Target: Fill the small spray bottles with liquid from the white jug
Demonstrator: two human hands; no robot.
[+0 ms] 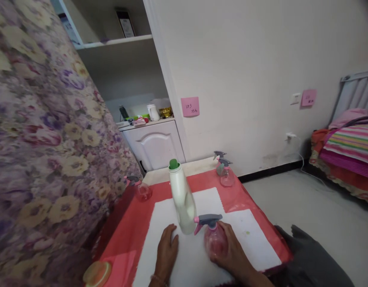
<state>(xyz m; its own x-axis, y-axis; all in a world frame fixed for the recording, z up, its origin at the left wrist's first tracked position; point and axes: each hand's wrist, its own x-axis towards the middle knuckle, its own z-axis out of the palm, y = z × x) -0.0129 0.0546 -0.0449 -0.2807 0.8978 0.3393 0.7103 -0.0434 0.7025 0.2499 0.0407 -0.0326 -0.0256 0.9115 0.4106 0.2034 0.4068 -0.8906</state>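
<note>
My right hand (233, 255) grips a clear pinkish spray bottle (214, 241) by its round body. Its grey trigger head with a pink nozzle points left, near the lower part of a tall pale green jug-like bottle (181, 203). That bottle stands upright with a handle hole in its side and a green spout at its uncapped top. Beside its base, my left hand (167, 249) rests on the white sheet (160, 223), thumb and fingers apart, holding nothing.
Another spray bottle (142, 192) is at the table's left, by a floral curtain (52, 159). Two more, the nearer spray bottle (227, 178) overlapping the other, stand at the back right. A round yellowish object (97, 274) lies front left on the red cover (124, 231).
</note>
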